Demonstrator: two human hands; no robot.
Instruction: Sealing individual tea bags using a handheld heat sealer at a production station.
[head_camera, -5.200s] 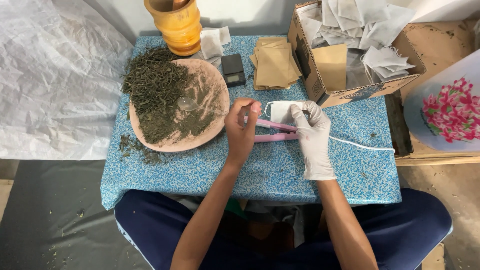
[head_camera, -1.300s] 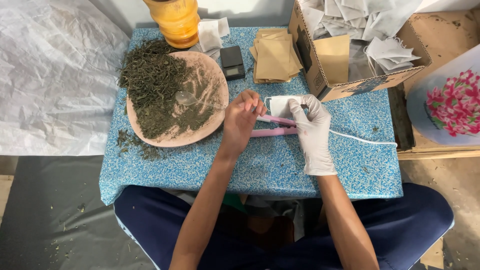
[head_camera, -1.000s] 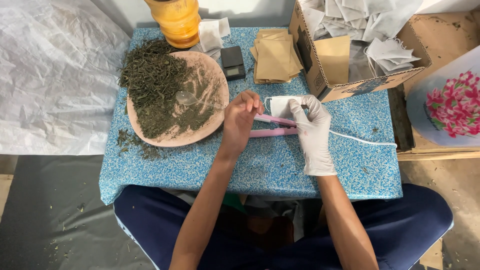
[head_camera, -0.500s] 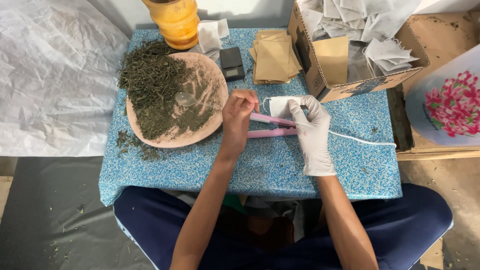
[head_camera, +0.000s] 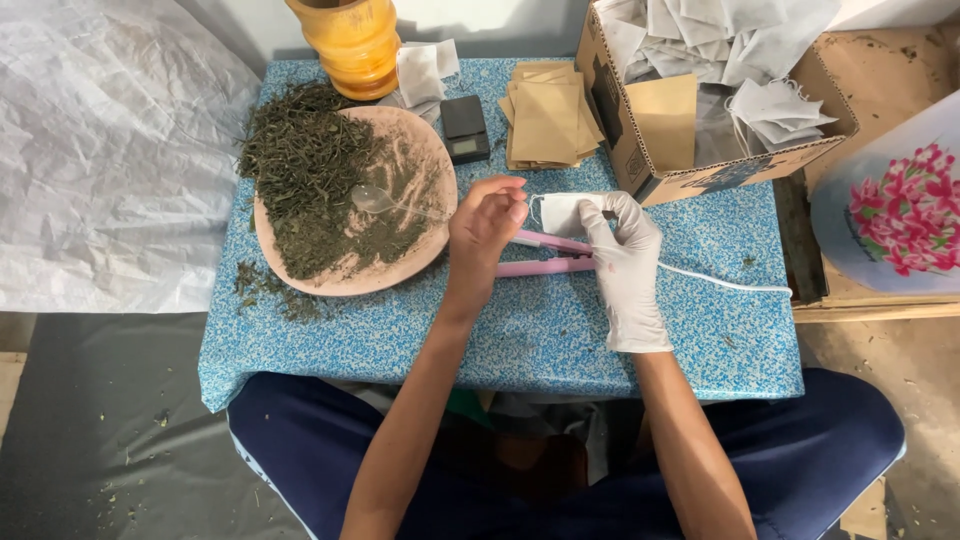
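White pouch (head_camera: 562, 212) between both hands

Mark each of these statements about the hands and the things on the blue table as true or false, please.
1. The right hand wears a white glove. True.
2. The left hand holds the spoon. False: the spoon lies on the round tray among the dried leaves, apart from that hand.
3. The white sachet lies at the pink sealing tool. True.
4. The cardboard box is empty. False: it holds white sachets and a brown envelope.
5. The small black scale stands between the tray and the stack of brown envelopes. True.
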